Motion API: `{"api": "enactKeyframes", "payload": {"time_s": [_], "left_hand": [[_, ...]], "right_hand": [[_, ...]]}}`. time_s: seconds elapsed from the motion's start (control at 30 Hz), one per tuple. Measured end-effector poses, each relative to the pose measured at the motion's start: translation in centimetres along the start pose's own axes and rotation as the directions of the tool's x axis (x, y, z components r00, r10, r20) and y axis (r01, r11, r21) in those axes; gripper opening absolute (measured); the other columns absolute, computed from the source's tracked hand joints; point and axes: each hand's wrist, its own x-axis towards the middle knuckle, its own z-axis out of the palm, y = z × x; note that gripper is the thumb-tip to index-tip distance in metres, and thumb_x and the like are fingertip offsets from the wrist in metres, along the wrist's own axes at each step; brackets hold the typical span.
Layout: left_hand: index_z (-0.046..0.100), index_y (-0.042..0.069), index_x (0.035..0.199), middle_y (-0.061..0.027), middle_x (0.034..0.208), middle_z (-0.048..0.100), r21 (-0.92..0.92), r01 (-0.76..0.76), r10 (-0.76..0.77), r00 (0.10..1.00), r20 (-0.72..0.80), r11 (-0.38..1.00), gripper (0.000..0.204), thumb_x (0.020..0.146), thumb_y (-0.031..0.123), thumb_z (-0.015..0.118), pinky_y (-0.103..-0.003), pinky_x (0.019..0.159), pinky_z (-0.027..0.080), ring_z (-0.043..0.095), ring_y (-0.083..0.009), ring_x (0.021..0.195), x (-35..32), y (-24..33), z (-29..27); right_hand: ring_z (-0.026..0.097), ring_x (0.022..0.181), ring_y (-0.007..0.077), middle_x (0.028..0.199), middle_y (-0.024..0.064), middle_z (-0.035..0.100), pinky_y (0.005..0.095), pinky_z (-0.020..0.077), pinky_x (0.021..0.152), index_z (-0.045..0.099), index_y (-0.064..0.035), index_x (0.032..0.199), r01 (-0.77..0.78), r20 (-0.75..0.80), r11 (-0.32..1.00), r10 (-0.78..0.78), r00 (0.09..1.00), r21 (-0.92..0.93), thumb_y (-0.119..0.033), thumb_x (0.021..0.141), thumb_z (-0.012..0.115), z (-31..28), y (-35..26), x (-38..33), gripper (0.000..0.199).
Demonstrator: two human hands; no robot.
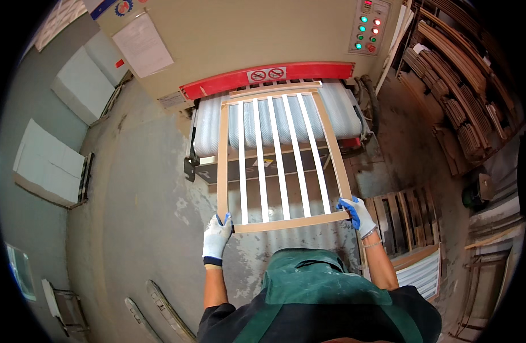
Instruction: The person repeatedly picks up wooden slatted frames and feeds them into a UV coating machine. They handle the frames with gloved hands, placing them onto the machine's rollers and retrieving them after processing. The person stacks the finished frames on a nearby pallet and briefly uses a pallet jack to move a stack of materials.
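1. Head view: a slatted wooden frame (280, 160), with pale tan rails and five flat white slats, lies tilted, its far end resting on the ribbed grey conveyor belt (337, 108) of a beige machine (240, 40) and its near end held up over the floor.
2. The left hand (216, 237), in a white knit glove with a blue-coated palm, is clamped on the frame's near left corner, with the fingers curled around the bottom rail.
3. The right hand (357, 214), gloved the same way, is closed on the near right corner, with the thumb on top of the rail.
4. A glossy red guard bar (269, 77) runs across the machine's mouth just above the frame's far end; a control panel (369, 26) with round green and red lights sits at the upper right.
5. The concrete floor (143, 217) is grey, rough and stained.
6. Curved wooden strips (451, 74) are stacked on racks to the right; a slatted wooden pallet (400, 217) lies near the right hand.
7. The person wears a green apron (320, 297).
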Motion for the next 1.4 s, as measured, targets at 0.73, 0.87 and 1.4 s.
{"api": "enactKeyframes", "payload": {"time_s": [0.73, 0.87, 1.4], "left_hand": [[0.065, 0.013, 0.115, 0.0059, 0.073, 0.045, -0.860, 0.276, 0.039, 0.946, 0.323, 0.428, 0.040, 0.096, 0.048, 0.067, -0.028, 0.059, 0.040, 0.043, -0.0083, 0.065, 10.8, -8.1, 6.0], [0.061, 0.002, 0.126, -0.0079, 0.105, 0.059, -0.881, 0.180, -0.140, 0.982, 0.131, 0.438, 0.061, 0.098, 0.056, 0.054, -0.042, 0.084, 0.046, 0.054, -0.0241, 0.098, 12.0, -11.3, 6.6], [0.053, 0.013, 0.139, -0.0101, 0.110, 0.066, -0.228, -0.464, 0.337, 0.166, 0.927, 0.856, 0.043, 0.101, 0.033, 0.053, -0.033, 0.074, 0.054, 0.067, -0.0221, 0.091, -18.5, 29.7, 44.6]], "right_hand": [[0.070, 0.091, 0.0333, 0.115, 0.0169, 0.069, 0.0454, 0.0590, 0.078, 0.060, -0.0042, 0.127, 0.008, -0.262, 0.736, 0.231, 0.937, 0.677, -0.030, 0.099, 0.064, -12.8, 26.6, -19.2, 0.038], [0.069, 0.087, 0.0319, 0.105, 0.0155, 0.068, 0.0469, 0.0582, 0.079, 0.063, -0.0090, 0.117, 0.304, -0.355, 0.749, -0.098, 0.930, 0.589, -0.031, 0.098, 0.063, -18.9, 39.6, -29.3, 0.029], [0.068, 0.104, 0.0345, 0.112, 0.0195, 0.069, 0.0405, 0.0542, 0.091, 0.057, 0.0003, 0.128, -0.425, -0.827, 0.711, 0.511, -0.235, 0.560, -0.046, 0.085, 0.074, -38.6, 58.2, -44.9, 0.066]]}}
